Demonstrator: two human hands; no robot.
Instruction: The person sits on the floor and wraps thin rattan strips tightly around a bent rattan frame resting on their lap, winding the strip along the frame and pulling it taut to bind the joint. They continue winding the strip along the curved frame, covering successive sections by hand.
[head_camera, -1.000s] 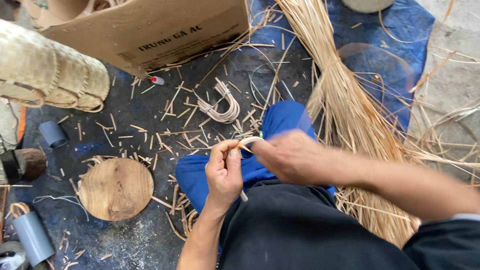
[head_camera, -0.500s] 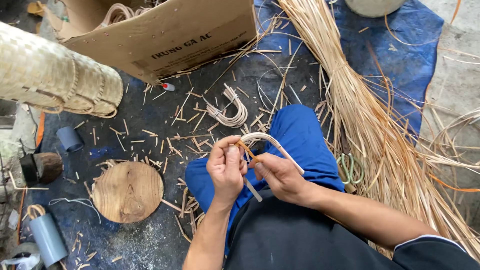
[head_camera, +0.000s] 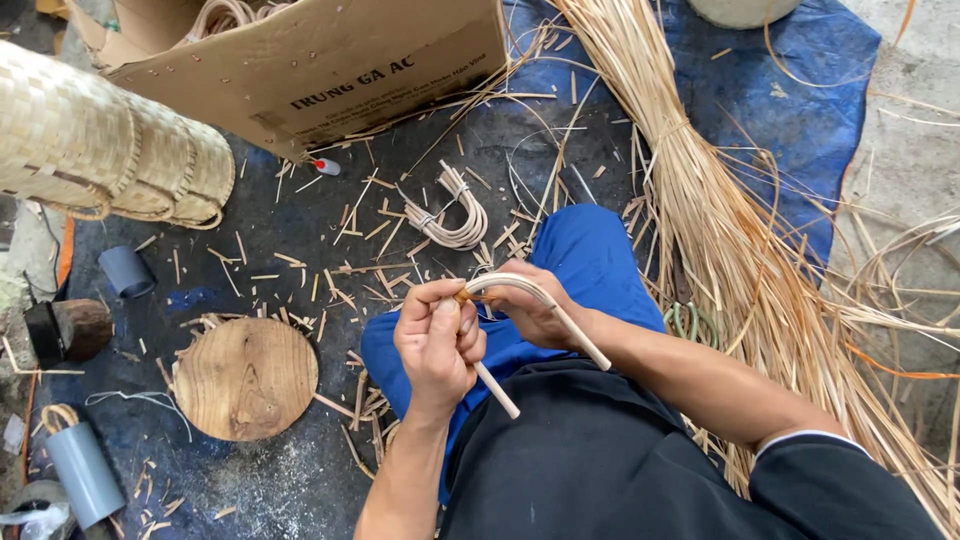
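Dark floor (head_camera: 300, 240) littered with cane scraps — over the blue-clad knee, left hand (head_camera: 437, 340) and right hand (head_camera: 535, 310) both pinch a bent rattan piece (head_camera: 545, 305), fingers closed around it.

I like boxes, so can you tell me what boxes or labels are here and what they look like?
Cardboard box: top of the picture, on the dark floor beside the woven basket; brown, open, with dark print on its side.
No other packages, signs or screens show.
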